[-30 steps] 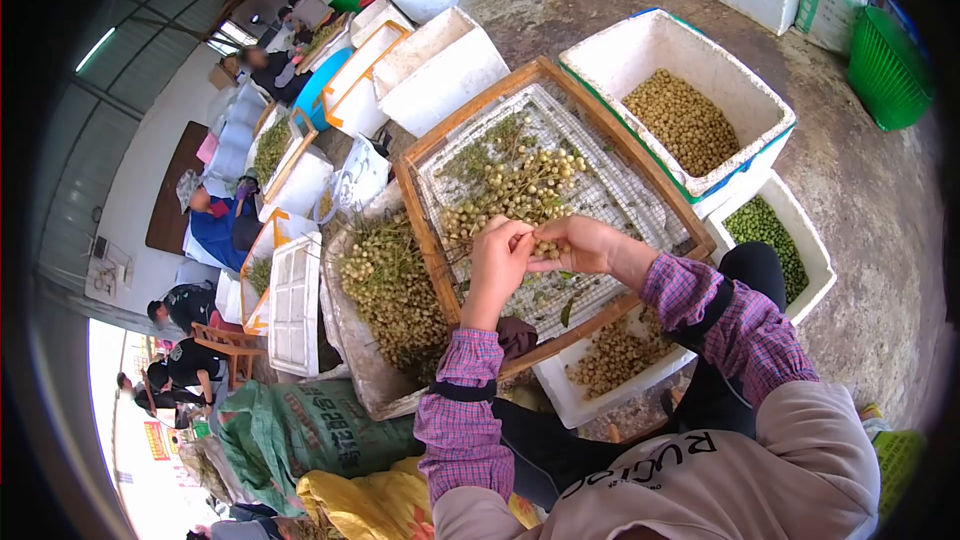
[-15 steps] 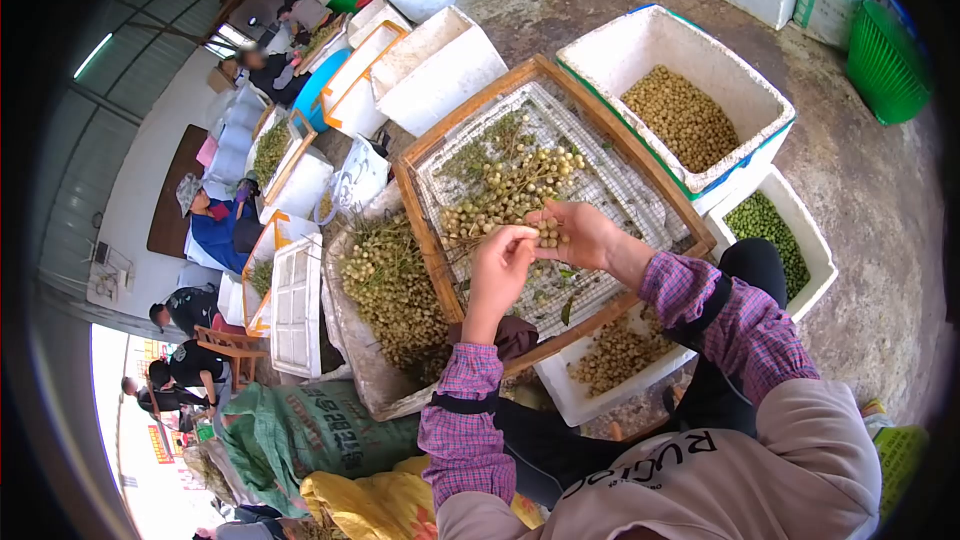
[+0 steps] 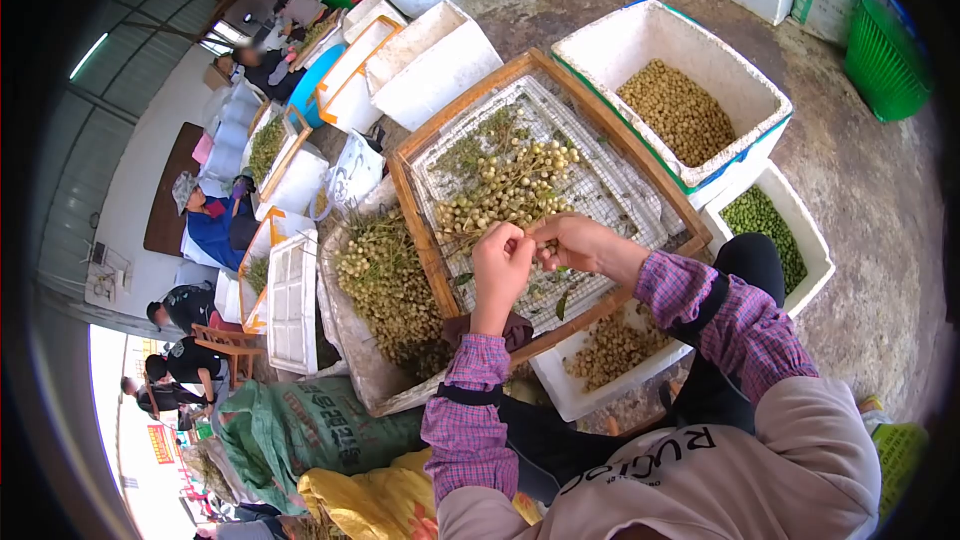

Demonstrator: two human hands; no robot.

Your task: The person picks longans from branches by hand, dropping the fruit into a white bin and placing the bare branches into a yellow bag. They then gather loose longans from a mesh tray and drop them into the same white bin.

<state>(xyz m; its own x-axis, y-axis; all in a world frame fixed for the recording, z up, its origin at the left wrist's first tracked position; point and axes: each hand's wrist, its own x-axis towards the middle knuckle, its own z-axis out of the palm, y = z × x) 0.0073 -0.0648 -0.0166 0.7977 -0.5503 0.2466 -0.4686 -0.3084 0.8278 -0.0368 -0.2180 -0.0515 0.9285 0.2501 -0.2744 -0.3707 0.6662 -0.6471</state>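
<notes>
Both hands are closed in a pinch, fingertips meeting. The left hand [image 3: 500, 262] and right hand [image 3: 578, 242] each grip one small bunch [image 3: 546, 252] of tan fruit between them, just above the near part of the mesh tray [image 3: 620, 202]. A heap of fruit on stems [image 3: 505, 188] lies on the mesh just beyond the hands.

The mesh to the right of the hands is mostly bare. The tray's wooden frame runs close under both wrists. A foam box of tan fruit [image 3: 602, 28] sits against the tray's far right side, and a smaller box of green fruit [image 3: 806, 222] stands near the right elbow. A pile of twiggy fruit [image 3: 385, 285] crowds the tray's left edge.

Curled fingers cover most of the bunch, so how many fruits it carries cannot be told. Another foam box [image 3: 590, 400] is half hidden under the tray's near corner.
</notes>
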